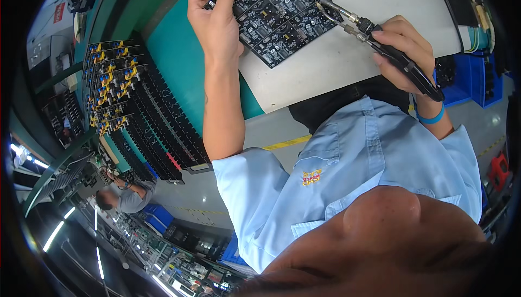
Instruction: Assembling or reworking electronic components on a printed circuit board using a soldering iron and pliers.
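A dark panel of joined circuit boards (279, 12) lies on the white work surface, crowded with small parts. My left hand (217, 17) is at the panel's left edge, fingers curled and thumb over the boards, and appears to grip that edge. In my right hand (404, 53) is a black-handled soldering tool (399, 61), with my fingers wrapped round its grip. Two metal prongs run from the handle and come together near the panel's right side. From this view I cannot tell whether the tips touch the boards.
A green mat (179, 53) borders the white work surface (315, 77). To the left stand long black racks (163, 118) and rows of boards with yellow and blue parts (111, 85). Blue bins (477, 77) sit at the right. Another person (133, 194) works farther off at lower left.
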The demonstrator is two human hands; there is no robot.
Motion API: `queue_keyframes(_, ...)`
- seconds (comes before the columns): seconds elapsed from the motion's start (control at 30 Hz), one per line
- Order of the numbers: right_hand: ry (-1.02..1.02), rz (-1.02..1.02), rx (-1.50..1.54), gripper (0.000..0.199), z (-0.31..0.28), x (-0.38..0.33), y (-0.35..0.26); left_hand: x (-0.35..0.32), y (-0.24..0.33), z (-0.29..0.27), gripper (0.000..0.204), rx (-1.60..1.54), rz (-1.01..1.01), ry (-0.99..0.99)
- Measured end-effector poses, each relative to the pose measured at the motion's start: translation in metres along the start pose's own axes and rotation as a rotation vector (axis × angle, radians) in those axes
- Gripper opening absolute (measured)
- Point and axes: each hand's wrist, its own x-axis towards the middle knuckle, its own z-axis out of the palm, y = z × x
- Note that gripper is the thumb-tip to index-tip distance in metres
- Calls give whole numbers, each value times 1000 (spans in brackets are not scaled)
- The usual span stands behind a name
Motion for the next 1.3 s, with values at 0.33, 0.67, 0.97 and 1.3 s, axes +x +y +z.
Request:
queue_keyframes(0.33,174,108,-130,41,-20,-1,-8,1,-4,1,19,-39,-74,33)
queue_keyframes(0.67,446,445,-343,43,-27,-5,-12,3,-10,0,18,-134,-80,33)
queue_keyframes(0.97,132,77,-20,46,3,3,-8,-2,-7,3,24,-182,-110,-22)
queue_keyframes(1.3,110,88,-15,45,4,3,-3,-4,-7,5,26,-143,-85,-24)
